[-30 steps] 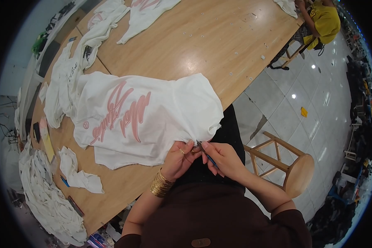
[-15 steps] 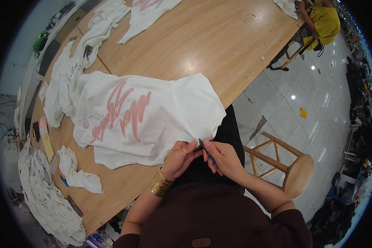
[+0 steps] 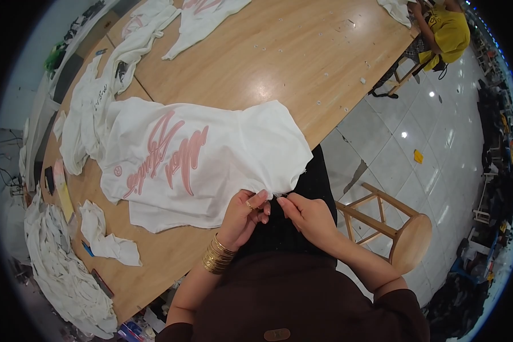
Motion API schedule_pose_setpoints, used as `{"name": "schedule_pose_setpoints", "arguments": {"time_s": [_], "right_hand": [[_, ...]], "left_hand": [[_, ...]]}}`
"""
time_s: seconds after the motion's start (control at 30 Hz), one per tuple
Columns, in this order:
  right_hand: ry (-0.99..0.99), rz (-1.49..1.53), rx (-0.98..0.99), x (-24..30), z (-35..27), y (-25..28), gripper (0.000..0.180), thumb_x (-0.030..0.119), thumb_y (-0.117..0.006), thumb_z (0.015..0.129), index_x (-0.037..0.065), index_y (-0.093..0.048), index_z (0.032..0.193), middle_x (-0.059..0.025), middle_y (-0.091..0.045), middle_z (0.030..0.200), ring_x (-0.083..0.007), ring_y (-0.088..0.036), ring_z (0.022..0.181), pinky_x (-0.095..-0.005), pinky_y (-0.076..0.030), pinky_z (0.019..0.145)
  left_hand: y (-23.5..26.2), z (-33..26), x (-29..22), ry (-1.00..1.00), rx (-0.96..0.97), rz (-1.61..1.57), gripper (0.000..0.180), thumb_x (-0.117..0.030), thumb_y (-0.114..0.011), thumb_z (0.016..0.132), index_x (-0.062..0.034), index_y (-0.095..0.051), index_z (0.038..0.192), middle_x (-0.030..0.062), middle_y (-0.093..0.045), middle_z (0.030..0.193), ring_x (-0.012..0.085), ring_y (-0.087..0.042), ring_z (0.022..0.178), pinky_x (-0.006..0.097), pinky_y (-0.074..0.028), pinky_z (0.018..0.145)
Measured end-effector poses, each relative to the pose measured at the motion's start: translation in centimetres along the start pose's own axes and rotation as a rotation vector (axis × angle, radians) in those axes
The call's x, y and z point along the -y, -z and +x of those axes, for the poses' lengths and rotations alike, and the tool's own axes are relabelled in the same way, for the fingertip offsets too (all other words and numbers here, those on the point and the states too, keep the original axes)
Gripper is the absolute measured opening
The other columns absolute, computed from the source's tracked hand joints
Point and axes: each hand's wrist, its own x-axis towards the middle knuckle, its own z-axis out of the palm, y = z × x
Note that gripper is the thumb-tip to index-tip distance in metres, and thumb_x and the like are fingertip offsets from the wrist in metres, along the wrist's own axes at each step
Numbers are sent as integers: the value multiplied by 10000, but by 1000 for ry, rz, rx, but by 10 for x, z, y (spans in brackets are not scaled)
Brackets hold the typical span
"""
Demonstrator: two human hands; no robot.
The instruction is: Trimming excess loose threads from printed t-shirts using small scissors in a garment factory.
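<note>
A white shirt [image 3: 222, 148] with pink lettering lies spread over the near part of the table, one end hanging over my lap. My left hand [image 3: 245, 214], with a ring and gold bangles on it, pinches the shirt's near edge between thumb and fingers. Right beside it, my right hand [image 3: 309, 219] is closed with its thumb and forefinger at the same edge. The small blue-and-dark tool, apparently thread snips, is now almost wholly hidden inside that hand.
On the wooden table [image 3: 239, 74] lie more white garments [image 3: 85, 125], a pile of white cloth [image 3: 62, 273], a loose white piece [image 3: 109, 236] and a dark phone [image 3: 102, 283]. A wooden stool [image 3: 411, 242] stands at right. A person in yellow [image 3: 447, 34] sits at the far right.
The blue tool that showed in my right hand is now mostly hidden, and that hand has turned knuckles up. My left hand has shifted slightly, its fingers curling at the shirt's edge.
</note>
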Motion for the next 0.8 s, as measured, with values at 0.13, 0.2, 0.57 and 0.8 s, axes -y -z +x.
{"name": "schedule_pose_setpoints", "arguments": {"time_s": [0.13, 0.2, 0.57, 0.8], "right_hand": [[114, -133, -96, -2, 1, -2, 319, 281, -559, 890, 41, -528, 681, -116, -466, 474, -263, -487, 407, -328, -365, 411], [111, -140, -94, 0, 1, -2, 309, 277, -566, 885, 44, -527, 687, -128, -466, 486, -284, -489, 422, -341, -366, 412], [192, -313, -95, -5, 1, -3, 283, 298, -576, 874, 74, -524, 707, -108, -490, 491, -292, -517, 439, -368, -373, 398], [314, -444, -89, -2, 1, 1, 343, 334, -545, 883, 87, -463, 659, -72, -457, 458, -280, -497, 414, -360, -377, 375]], "left_hand": [[0, -2, -5, 99, -22, 121, 213, -243, -586, 885, -39, -530, 858, 21, -557, 726, 92, -530, 579, 216, -431, 491], [11, -5, -4, 60, -34, 275, 205, -232, -609, 868, -44, -528, 855, 24, -556, 733, 92, -524, 568, 215, -425, 479], [-6, -5, -8, -718, -134, 1072, 196, -49, -683, 729, -31, -546, 868, 22, -566, 715, 94, -537, 560, 209, -437, 491], [0, -5, -13, -353, -93, 897, 107, -79, -653, 768, 0, -598, 817, 33, -604, 695, 66, -552, 610, 200, -438, 535]]}}
